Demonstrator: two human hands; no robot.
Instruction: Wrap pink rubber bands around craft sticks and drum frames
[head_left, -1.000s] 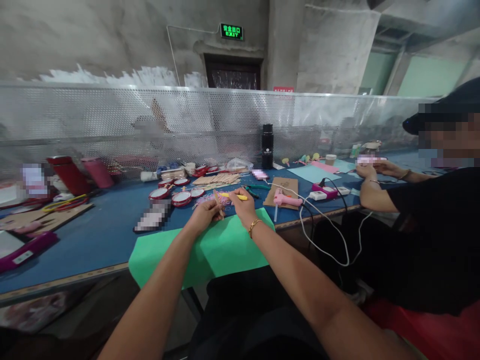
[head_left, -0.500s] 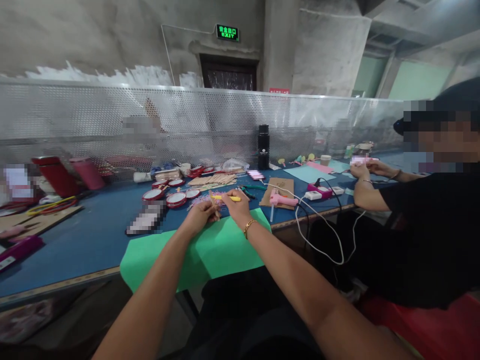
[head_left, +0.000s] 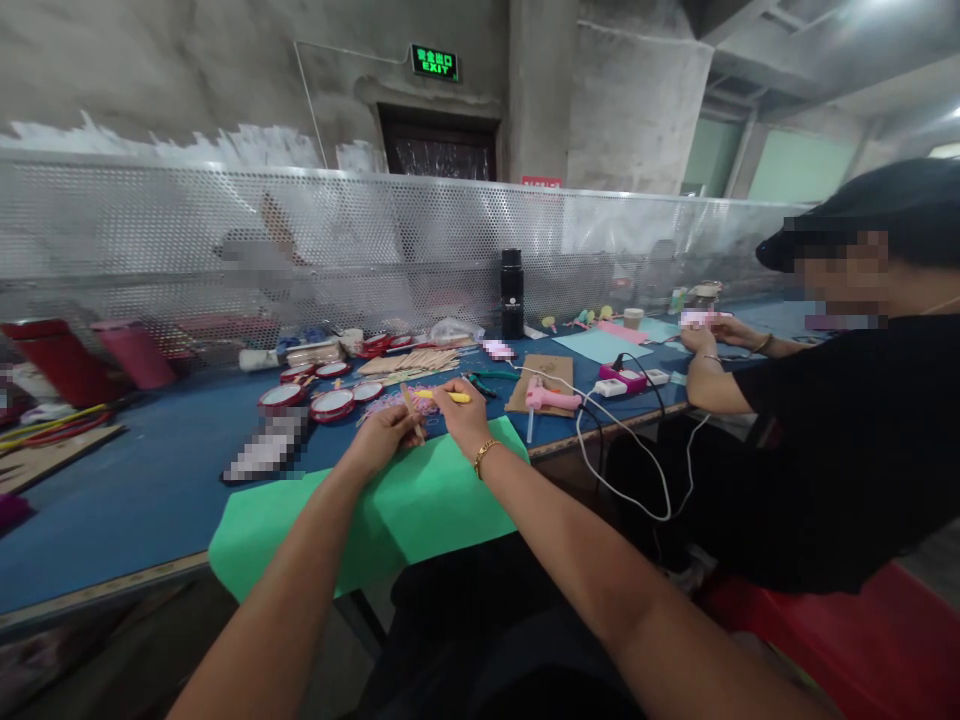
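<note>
My left hand (head_left: 384, 436) is closed on a flat wooden craft stick (head_left: 409, 408), which stands tilted above the fingers. Beside it, my right hand (head_left: 463, 408) grips a yellow pen (head_left: 448, 396), its tip pointing left toward the stick. Both hands are over the far edge of a green sheet (head_left: 375, 535) that hangs over the table's front edge. Just behind the hands lies a pile of small pink and purple rubber bands (head_left: 397, 402). Farther back is a heap of wooden sticks (head_left: 420, 361).
Left of the hands are red-rimmed toy drums (head_left: 332, 403) and a phone (head_left: 266, 447). To the right, a pink glue gun (head_left: 553, 396) rests on cardboard, near a power strip (head_left: 624, 379) with trailing cables. A black bottle (head_left: 512, 295) stands behind. A co-worker (head_left: 847, 430) sits at right.
The view has turned slightly right, so things sit farther left. The stick now stands clear of the pen tip, more visible in my left hand. Both hands keep their hold.
</note>
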